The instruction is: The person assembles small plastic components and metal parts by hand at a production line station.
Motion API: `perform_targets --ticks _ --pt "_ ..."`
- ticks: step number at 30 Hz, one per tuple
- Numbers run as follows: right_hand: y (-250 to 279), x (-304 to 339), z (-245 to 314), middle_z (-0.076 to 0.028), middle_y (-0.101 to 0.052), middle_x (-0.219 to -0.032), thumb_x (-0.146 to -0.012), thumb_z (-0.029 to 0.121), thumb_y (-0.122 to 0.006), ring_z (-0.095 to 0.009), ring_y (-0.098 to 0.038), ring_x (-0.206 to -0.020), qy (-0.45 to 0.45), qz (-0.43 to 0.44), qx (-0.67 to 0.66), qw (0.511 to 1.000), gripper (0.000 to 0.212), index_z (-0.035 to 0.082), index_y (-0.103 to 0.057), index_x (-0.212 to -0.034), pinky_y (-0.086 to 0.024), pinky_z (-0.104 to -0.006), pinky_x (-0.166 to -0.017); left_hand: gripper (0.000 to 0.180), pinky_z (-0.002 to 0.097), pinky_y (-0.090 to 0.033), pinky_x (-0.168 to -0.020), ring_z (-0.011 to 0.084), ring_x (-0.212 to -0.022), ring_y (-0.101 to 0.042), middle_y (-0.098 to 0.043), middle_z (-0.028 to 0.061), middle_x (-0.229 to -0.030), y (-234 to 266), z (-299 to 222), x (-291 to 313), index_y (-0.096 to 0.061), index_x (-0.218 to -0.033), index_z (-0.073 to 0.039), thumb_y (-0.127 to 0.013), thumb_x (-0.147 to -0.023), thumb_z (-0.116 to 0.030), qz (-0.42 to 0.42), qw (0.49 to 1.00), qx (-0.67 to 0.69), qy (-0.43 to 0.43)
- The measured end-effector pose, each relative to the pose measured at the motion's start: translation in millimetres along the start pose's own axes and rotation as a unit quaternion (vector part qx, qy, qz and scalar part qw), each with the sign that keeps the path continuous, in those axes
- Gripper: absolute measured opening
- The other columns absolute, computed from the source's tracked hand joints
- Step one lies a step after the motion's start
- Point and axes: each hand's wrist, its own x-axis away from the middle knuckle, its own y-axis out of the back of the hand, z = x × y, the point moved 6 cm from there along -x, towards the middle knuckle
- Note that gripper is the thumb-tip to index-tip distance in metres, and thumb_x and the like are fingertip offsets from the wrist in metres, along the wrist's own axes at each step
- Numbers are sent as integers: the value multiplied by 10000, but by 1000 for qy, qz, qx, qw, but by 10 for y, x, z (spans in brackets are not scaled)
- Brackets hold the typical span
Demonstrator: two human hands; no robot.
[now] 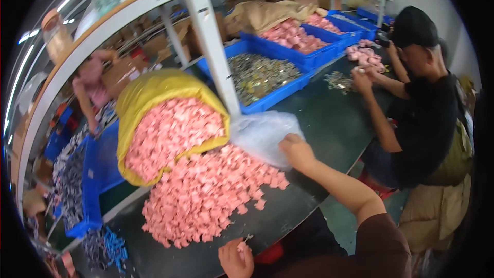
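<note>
While left hand half-hides pink piece, plastic bag, contents unclear

One bare left hand, one bare right hand, one yellow sack, one tabletop heap of pink pieces, one translucent plastic bag, and at least five blue bins, the far ones blurring together

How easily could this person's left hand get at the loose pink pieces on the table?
Probably quite easily, yes: the left hand is close to the near edge of the loose pink pieces, and nothing visible blocks its way. It does seem to hold a small pink piece, though.
</note>
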Motion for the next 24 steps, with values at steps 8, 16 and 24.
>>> perform_targets --ticks 8,16,24 --pt "268 218 514 -141 -692 -962 -935 175 -649 -270 -684 -883 -97 128 -309 938 172 38 -685 -1033 -539 -350 -792 271 453 -472 -870 386 -951 -594 -628 197 -1051 -163 197 159 -625 -1048 -9 -704 -879 -205 20 978 161 132" --pt "118 1231 1820 -77 -638 -1040 -954 156 -648 -212 -624 -1006 58 319 -581 747 181 51 -703 -1091 -491 -310 -879 257 452 -446 -948 383 -1084 -548 -609 173 -1152 -122 39 93 -645 -1034 -24 -723 -819 -141 34 997 73 11" --pt "45 1292 1844 -71 -629 -1031 -934 198 -669 -206 -618 -1000 20 347 -602 719 177 86 -740 -1051 -483 -302 -890 289 473 -438 -943 390 -1069 -549 -614 171 -1140 -104 19 61 -650 -1063 -37 -685 -791 -130 56 994 84 36"
